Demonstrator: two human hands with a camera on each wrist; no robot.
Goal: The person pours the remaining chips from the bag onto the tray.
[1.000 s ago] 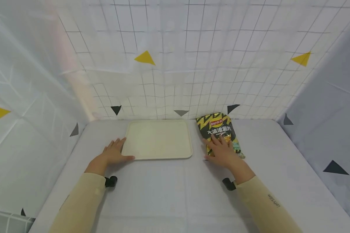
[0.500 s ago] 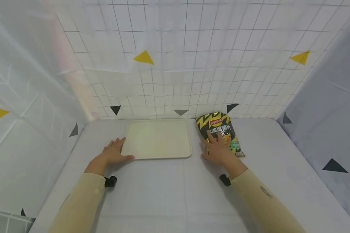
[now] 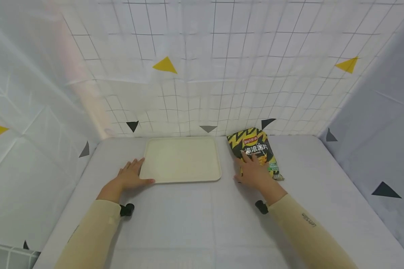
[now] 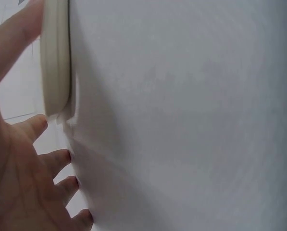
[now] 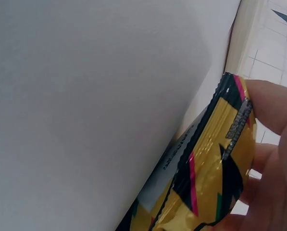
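Observation:
A cream rectangular tray (image 3: 181, 160) lies flat at the back of the table. At its near left corner rests my left hand (image 3: 129, 177), fingers spread along the left side and thumb on the near edge. The left wrist view shows the tray's rim (image 4: 56, 57) beside the thumb. To the tray's right lies a black and yellow Lay's potato chip bag (image 3: 250, 141). My right hand (image 3: 256, 175) rests over its lower part with fingers spread, hiding some of the print. In the right wrist view, the thumb touches the bag's crimped end (image 5: 213, 159).
A white cloth covers the table (image 3: 188, 224). Behind it rises a grid-patterned sheet (image 3: 202, 93), with more sheeting at the left and right. A gap of bare cloth separates tray and bag. Small black cameras (image 3: 127, 210) sit at both wrists.
My right hand shifted slightly left, then back right, and the chip bag has slid a little to the right. My left hand and the tray stay in place.

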